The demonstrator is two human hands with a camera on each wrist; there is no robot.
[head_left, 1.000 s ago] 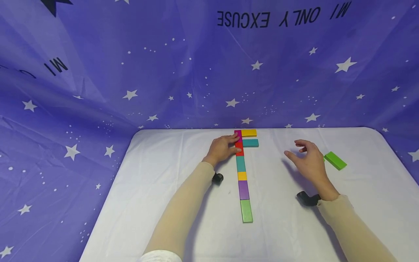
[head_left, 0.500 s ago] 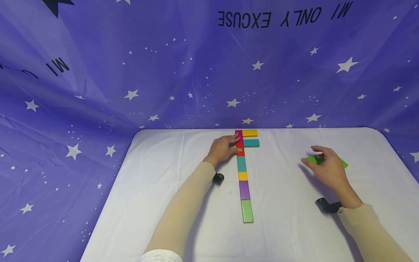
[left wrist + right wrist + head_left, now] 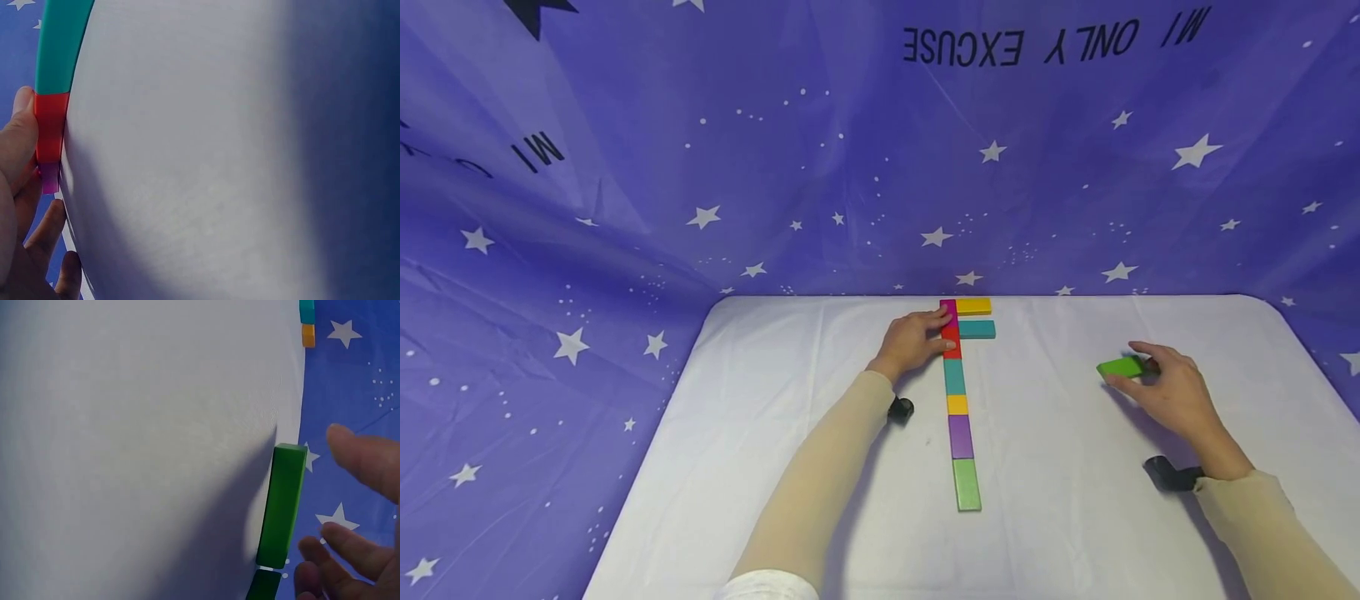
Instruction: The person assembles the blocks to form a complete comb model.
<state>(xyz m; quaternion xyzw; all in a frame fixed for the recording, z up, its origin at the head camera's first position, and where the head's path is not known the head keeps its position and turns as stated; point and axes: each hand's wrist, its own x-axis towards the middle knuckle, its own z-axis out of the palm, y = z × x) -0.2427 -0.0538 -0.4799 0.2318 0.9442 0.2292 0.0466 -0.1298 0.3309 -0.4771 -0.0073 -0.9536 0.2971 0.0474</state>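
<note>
Several coloured blocks lie end to end in a column: magenta (image 3: 951,303), red (image 3: 953,353), teal (image 3: 954,377), yellow (image 3: 957,405), purple (image 3: 961,437) and pale green (image 3: 967,486). My left hand (image 3: 910,342) rests from the left on its far end, forefinger on the magenta block and thumb against the red one. At the right, my right hand (image 3: 1172,387) hovers around a bright green block (image 3: 1122,367), thumb and fingers spread. In the right wrist view they stay apart from it, and a second green block (image 3: 264,585) shows behind; the hand hides it in the head view.
Branching right from the column's top are a yellow block (image 3: 974,307) and a teal block (image 3: 977,330). The white tablecloth (image 3: 1037,500) ends at a purple starry curtain (image 3: 850,167). Black wrist cameras sit under the left wrist (image 3: 900,409) and right wrist (image 3: 1168,475).
My right hand has moved right and slightly towards me, from beside the green blocks to over them. My left hand has stayed on the column.
</note>
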